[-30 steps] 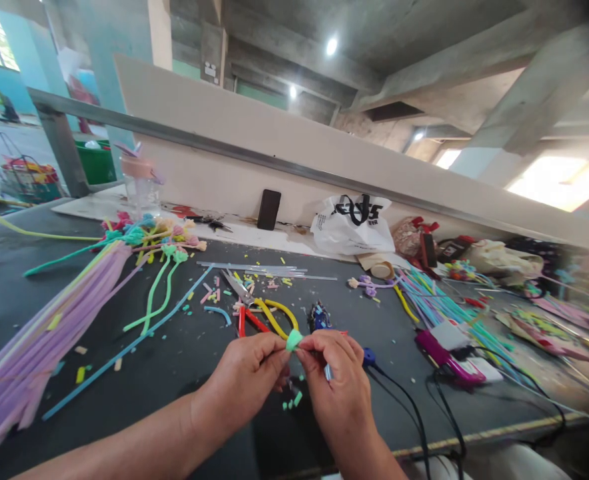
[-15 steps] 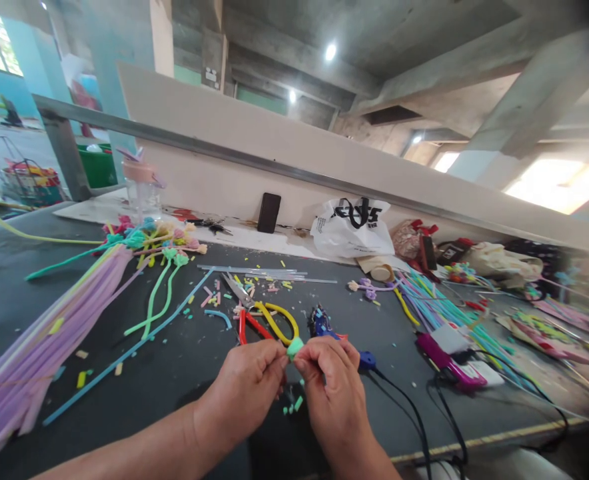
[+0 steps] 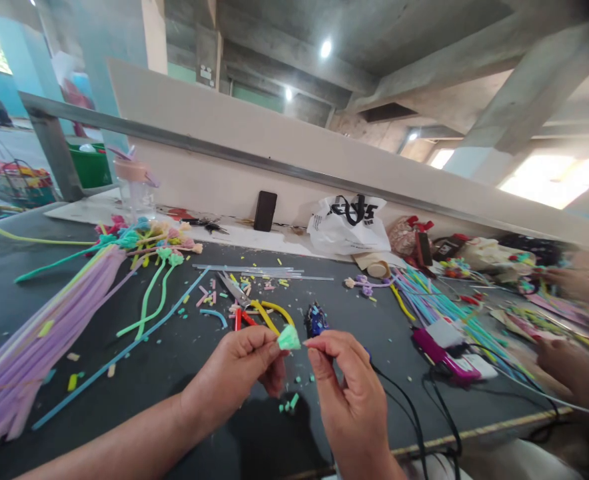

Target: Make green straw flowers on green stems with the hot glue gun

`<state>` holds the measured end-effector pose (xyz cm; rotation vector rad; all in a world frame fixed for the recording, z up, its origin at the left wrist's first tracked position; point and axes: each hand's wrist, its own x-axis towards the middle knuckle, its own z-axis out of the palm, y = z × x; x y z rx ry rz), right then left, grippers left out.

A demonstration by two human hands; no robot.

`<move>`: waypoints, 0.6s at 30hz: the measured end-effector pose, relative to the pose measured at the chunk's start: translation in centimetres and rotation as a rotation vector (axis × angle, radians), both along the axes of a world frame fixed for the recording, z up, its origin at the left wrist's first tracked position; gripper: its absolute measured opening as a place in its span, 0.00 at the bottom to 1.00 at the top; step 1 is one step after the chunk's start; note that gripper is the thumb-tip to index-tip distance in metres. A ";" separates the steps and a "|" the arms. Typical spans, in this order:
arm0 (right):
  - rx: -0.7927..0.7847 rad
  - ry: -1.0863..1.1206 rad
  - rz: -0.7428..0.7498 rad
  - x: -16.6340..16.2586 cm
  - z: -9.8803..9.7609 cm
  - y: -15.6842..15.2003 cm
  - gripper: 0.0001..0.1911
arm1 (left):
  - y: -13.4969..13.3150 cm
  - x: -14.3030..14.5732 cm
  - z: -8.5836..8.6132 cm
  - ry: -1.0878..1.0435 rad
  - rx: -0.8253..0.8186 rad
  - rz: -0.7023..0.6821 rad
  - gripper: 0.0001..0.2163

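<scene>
My left hand (image 3: 242, 370) pinches a small mint-green fuzzy piece (image 3: 289, 338) between thumb and fingers, just above the dark table (image 3: 174, 360). My right hand (image 3: 347, 387) is beside it, thumb and forefinger pinched close to the green piece; whether they grip anything is unclear. Just beyond my hands lie yellow-handled scissors (image 3: 259, 310) and red-handled pliers (image 3: 238, 319). Small green offcuts (image 3: 289, 403) lie under my hands.
A bundle of purple pipe cleaners (image 3: 34, 340) lies at the left, coloured stems with knotted ends (image 3: 149, 243) behind it. A white plastic bag (image 3: 349, 227), a phone (image 3: 265, 211), a purple glue gun (image 3: 442, 350) with black cables and another person's hands (image 3: 574, 367) are to the right.
My hands have drawn slightly apart; the green piece now stays with my left hand. The view shifted a little and another person's hands came into sight at the right.
</scene>
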<state>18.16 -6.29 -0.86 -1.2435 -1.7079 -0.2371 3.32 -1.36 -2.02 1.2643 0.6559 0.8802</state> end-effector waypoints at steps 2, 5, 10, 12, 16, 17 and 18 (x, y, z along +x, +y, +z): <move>0.023 -0.015 0.004 -0.2 0.0 -0.1 0.04 | 0.0 0.0 0.1 0.005 -0.007 0.003 0.14; 0.059 -0.072 0.011 -0.3 0.1 -0.2 0.05 | -0.2 0.0 0.2 0.030 0.003 0.003 0.14; 0.108 -0.112 -0.057 -0.5 0.2 0.0 0.06 | -0.2 0.0 0.0 0.054 0.022 0.001 0.15; 0.120 -0.109 -0.066 -0.7 0.1 0.0 0.06 | -0.2 0.1 0.0 0.056 0.017 0.002 0.15; 0.092 -0.120 -0.034 -0.7 0.0 -0.1 0.05 | -0.3 0.1 0.0 0.047 -0.010 -0.004 0.16; 0.065 -0.127 -0.023 -0.7 0.0 -0.1 0.05 | -0.3 0.1 0.0 0.039 -0.019 -0.007 0.16; 0.036 -0.135 -0.013 -0.7 0.0 -0.1 0.05 | -0.3 0.1 0.0 0.032 -0.025 -0.010 0.16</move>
